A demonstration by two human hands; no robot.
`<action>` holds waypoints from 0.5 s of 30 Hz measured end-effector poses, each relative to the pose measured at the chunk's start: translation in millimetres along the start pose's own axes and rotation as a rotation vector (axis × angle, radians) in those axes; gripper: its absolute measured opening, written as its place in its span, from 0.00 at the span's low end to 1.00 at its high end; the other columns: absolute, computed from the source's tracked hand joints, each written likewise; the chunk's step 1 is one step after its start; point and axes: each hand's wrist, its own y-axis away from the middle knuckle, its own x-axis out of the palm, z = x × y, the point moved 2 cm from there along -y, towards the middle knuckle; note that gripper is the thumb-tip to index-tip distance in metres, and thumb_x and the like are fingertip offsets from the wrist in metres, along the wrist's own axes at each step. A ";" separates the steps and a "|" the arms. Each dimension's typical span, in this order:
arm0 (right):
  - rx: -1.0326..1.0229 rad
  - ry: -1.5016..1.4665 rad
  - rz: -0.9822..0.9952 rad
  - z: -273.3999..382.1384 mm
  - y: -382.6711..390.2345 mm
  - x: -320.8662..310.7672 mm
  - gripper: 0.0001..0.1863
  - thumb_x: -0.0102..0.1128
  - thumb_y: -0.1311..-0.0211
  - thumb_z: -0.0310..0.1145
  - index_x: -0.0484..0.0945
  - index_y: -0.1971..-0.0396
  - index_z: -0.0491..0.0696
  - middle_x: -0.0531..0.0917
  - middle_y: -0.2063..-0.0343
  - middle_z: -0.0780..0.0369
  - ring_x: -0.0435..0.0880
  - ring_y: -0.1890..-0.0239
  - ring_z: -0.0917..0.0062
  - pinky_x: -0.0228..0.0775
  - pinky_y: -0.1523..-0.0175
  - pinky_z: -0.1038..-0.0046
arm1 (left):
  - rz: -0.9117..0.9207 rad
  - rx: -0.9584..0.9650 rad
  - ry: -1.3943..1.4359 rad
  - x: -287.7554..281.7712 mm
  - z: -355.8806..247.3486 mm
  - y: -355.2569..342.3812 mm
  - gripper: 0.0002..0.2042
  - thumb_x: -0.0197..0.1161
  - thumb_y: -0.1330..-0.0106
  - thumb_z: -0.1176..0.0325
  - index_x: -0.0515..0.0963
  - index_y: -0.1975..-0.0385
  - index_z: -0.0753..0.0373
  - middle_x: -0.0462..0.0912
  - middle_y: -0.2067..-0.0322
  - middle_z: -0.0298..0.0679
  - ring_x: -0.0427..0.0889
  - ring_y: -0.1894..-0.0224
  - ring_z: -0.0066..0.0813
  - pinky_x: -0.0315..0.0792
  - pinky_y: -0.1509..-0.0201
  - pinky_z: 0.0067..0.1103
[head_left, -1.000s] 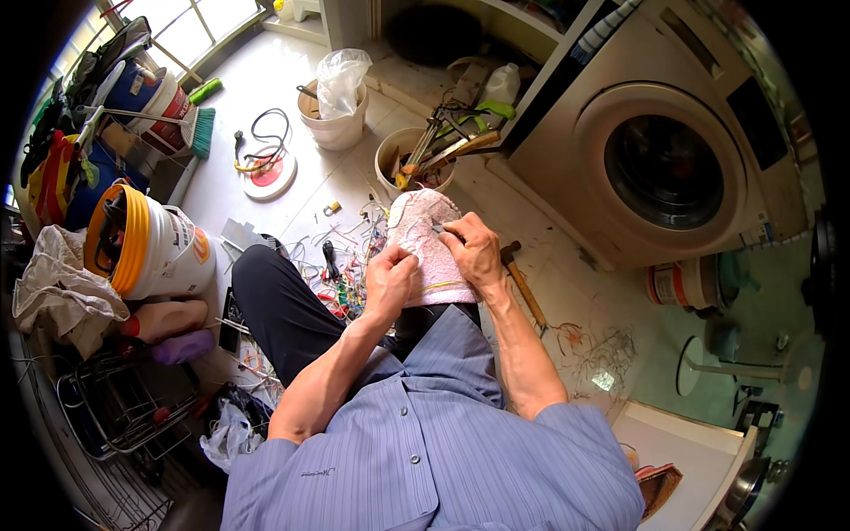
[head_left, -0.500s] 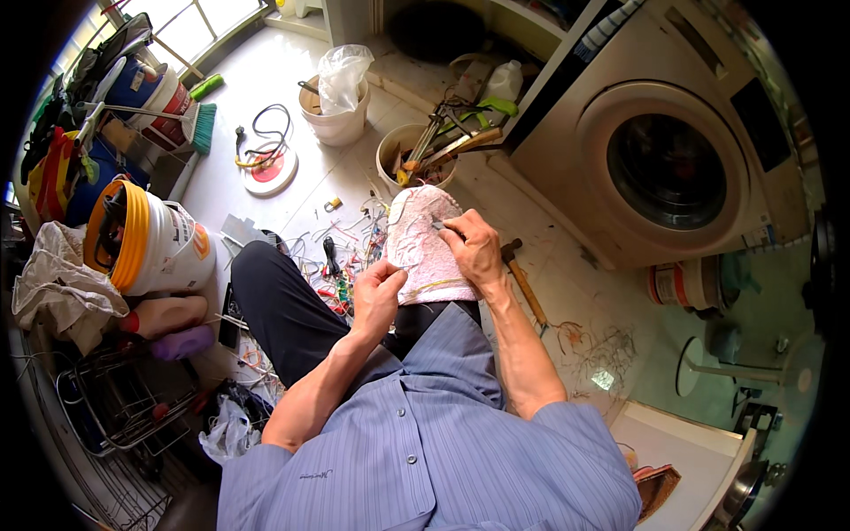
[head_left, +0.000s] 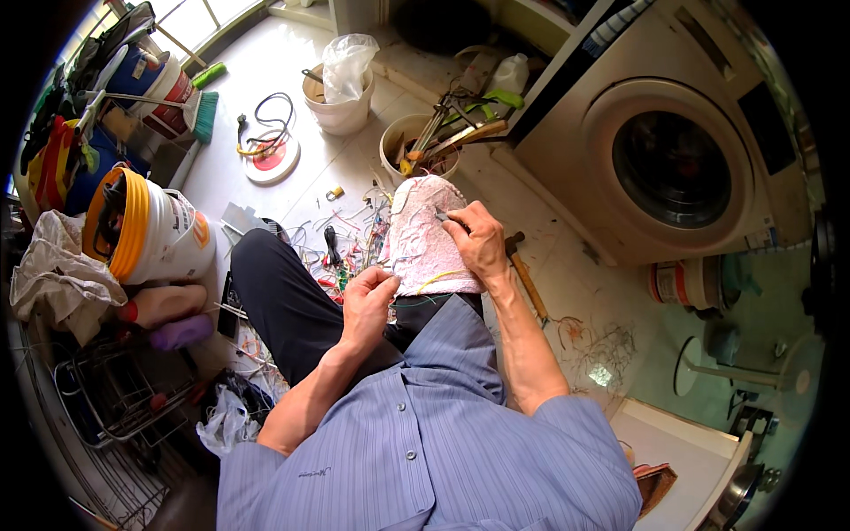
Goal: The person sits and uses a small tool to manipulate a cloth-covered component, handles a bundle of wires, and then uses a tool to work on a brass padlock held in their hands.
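Observation:
A pink towel is draped over my right knee, with thin pale strands and a yellow wire lying on it. My right hand rests over the towel's right side, fingers closed round a small grey blade whose tip points up and left. At the towel's lower left edge, my left hand is closed in a pinch, thumb against forefinger. What the pinch holds, if anything, is too fine to tell. A thin green wire runs close beside that hand.
Cut wires litter the floor left of the towel. A tool bucket stands ahead, a hammer lies at right, and a washing machine fills the far right. A yellow-rimmed white bucket stands at left.
My left hand has shifted slightly down and left, away from the towel's middle. My right hand has moved slightly and still holds the blade. The green wire now shows by the left hand.

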 end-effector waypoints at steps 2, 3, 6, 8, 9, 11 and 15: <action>-0.018 0.020 0.001 -0.7 0.3 0.2 0.09 0.71 0.47 0.28 0.85 0.65 0.44 0.82 0.69 0.58 0.83 0.67 0.63 0.74 0.62 0.68 | 0.001 0.012 -0.003 0.1 0.1 2.1 0.06 0.64 0.36 0.72 0.77 0.74 0.65 0.71 0.80 0.25 0.63 0.77 0.11 0.57 0.73 0.16; -0.019 0.020 -0.001 -0.1 0.2 0.2 0.09 0.71 0.47 0.28 0.85 0.65 0.44 0.82 0.69 0.58 0.83 0.67 0.63 0.74 0.61 0.68 | 0.002 0.017 -0.006 -0.2 0.1 3.9 0.07 0.64 0.36 0.72 0.77 0.75 0.65 0.71 0.80 0.24 0.63 0.77 0.11 0.57 0.73 0.16; -0.025 0.027 -0.007 1.0 0.4 0.2 0.09 0.71 0.47 0.28 0.85 0.65 0.44 0.82 0.69 0.58 0.83 0.66 0.63 0.74 0.61 0.68 | -0.003 0.015 -0.024 -8.2 4.3 8.9 0.07 0.64 0.36 0.73 0.77 0.75 0.65 0.71 0.79 0.25 0.64 0.76 0.11 0.57 0.73 0.16; -0.034 0.045 -0.012 0.7 1.5 0.4 0.09 0.71 0.47 0.28 0.85 0.65 0.44 0.82 0.69 0.58 0.83 0.66 0.63 0.74 0.61 0.68 | -0.004 -0.007 0.009 -11.8 6.9 17.9 0.07 0.64 0.36 0.71 0.77 0.75 0.66 0.71 0.80 0.24 0.64 0.77 0.11 0.58 0.74 0.16; -0.035 0.046 -0.016 0.3 1.8 0.7 0.09 0.71 0.47 0.28 0.85 0.65 0.44 0.82 0.69 0.58 0.83 0.66 0.63 0.74 0.61 0.67 | -0.007 -0.019 0.024 -13.8 7.2 22.7 0.08 0.64 0.35 0.71 0.78 0.75 0.66 0.72 0.80 0.24 0.64 0.77 0.11 0.58 0.74 0.16; -0.036 0.048 -0.022 -0.8 2.1 0.7 0.09 0.70 0.47 0.28 0.85 0.66 0.44 0.82 0.69 0.58 0.83 0.67 0.63 0.74 0.61 0.67 | 0.005 -0.027 0.044 -16.6 5.7 28.5 0.07 0.64 0.35 0.71 0.78 0.74 0.66 0.71 0.80 0.24 0.64 0.78 0.10 0.57 0.76 0.16; -0.029 0.020 -0.024 3.2 1.2 1.4 0.08 0.70 0.47 0.28 0.85 0.66 0.44 0.82 0.69 0.58 0.83 0.67 0.63 0.74 0.62 0.67 | 0.012 -0.021 0.025 -22.2 -1.4 37.2 0.07 0.64 0.35 0.72 0.78 0.74 0.66 0.72 0.80 0.25 0.65 0.77 0.11 0.59 0.74 0.16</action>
